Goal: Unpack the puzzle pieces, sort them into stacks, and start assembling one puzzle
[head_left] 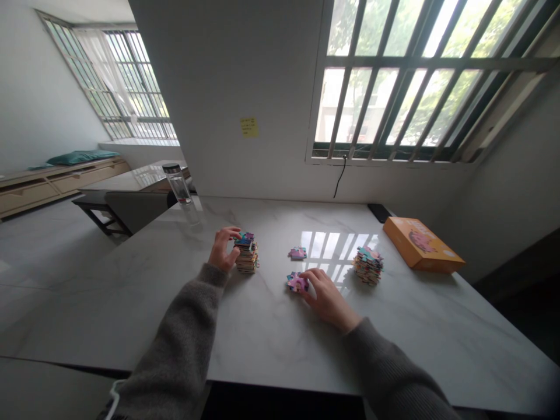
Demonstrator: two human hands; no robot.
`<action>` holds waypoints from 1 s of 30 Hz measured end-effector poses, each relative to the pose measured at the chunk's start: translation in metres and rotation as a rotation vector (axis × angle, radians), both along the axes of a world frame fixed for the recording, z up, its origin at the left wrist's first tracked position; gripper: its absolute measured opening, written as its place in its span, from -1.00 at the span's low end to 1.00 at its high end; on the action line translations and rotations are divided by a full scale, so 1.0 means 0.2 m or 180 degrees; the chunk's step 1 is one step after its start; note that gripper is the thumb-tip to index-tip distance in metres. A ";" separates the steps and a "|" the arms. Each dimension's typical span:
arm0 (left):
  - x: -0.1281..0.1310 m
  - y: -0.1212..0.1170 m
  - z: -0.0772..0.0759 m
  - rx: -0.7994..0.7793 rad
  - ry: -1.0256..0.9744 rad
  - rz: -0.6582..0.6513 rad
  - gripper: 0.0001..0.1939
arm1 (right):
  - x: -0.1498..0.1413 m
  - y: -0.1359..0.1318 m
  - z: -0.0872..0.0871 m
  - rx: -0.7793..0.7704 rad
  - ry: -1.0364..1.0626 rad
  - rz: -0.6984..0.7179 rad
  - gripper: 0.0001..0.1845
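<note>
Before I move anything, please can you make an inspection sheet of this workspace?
Surface: white marble table, glossy, with window reflections.
Job's things: left stack of jigsaw pieces, right stack of jigsaw pieces, loose jigsaw piece.
Clutter: orange box, glass bottle.
Grips: left hand touches the left stack; right hand is on a pink-and-blue jigsaw piece.
Cables: black cable hanging on the wall.
Surroundings: barred window, yellow sticky note, grey chair.
</note>
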State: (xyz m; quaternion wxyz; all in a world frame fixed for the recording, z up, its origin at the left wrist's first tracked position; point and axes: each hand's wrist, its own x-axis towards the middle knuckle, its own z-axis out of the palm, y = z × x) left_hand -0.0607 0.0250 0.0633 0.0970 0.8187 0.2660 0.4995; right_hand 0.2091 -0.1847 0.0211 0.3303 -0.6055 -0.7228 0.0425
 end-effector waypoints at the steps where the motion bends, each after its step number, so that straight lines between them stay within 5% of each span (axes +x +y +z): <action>1: 0.00 -0.01 0.01 0.0116 -0.0034 0.0017 -0.79 | 0.00 0.00 -0.01 -0.0027 0.0012 -0.0014 -0.69; 6: 0.08 -0.19 0.04 0.0842 -0.0450 0.0174 -0.86 | -0.01 0.00 0.00 0.0152 0.0174 0.0069 -0.56; 12: 0.34 -0.46 -0.04 0.0587 0.0677 -0.1021 -0.68 | 0.00 -0.01 0.06 0.0636 0.0442 0.0297 -0.48; 18: 0.40 -0.46 -0.12 0.0315 0.0774 -0.1322 -0.73 | -0.03 -0.02 0.10 0.0729 0.0979 0.0377 -0.57; 25: 0.45 -0.47 -0.18 0.0232 0.0490 -0.0902 -0.66 | -0.07 0.03 0.05 -0.0010 0.3178 0.0126 -0.68; 30: 0.46 -0.49 -0.19 0.0169 0.0678 -0.1228 -0.62 | 0.01 0.05 0.00 0.0132 0.2968 -0.0144 -0.71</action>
